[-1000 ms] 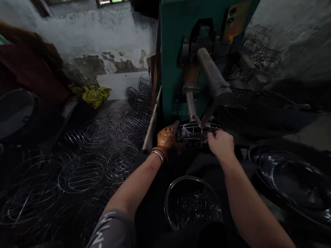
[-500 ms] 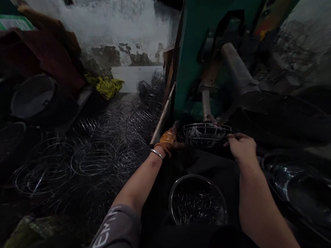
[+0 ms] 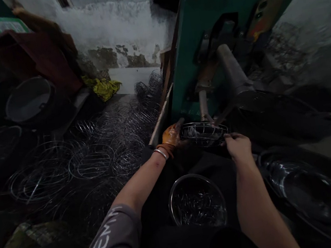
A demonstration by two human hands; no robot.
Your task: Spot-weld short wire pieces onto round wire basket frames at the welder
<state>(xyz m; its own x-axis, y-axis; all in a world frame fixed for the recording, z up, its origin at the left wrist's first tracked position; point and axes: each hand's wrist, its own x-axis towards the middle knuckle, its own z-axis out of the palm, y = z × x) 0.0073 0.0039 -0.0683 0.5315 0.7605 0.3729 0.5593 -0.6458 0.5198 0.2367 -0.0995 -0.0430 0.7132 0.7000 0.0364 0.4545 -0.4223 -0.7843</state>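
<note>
two hands on one wire rack (image 3: 204,133), held flat in front of the green machine (image 3: 215,22). left hand (image 3: 171,136), in an orange glove, grips the rack's left rim; a silver bangle (image 3: 160,154) sits at the wrist. right hand (image 3: 238,147), bare, pinches the rack's right rim with fingers curled over the wire. rack lies just under the machine's grey cylinder (image 3: 232,71) and beside a thinner rod (image 3: 202,104); whether it touches either, cannot tell in the dim light.

below the hands, near the person's lap, a round steel bowl (image 3: 196,200) with small wire pieces inside. to the right, a dark shiny basin (image 3: 314,197). to the left, the floor carries many finished round racks (image 3: 90,161) lying flat and overlapping, more stacked on edge close to the machine's side. farther left a dark pan (image 3: 28,99) and a yellow cloth (image 3: 103,87) near the wall. grey sleeve (image 3: 107,247) with pale lettering on the left arm.
</note>
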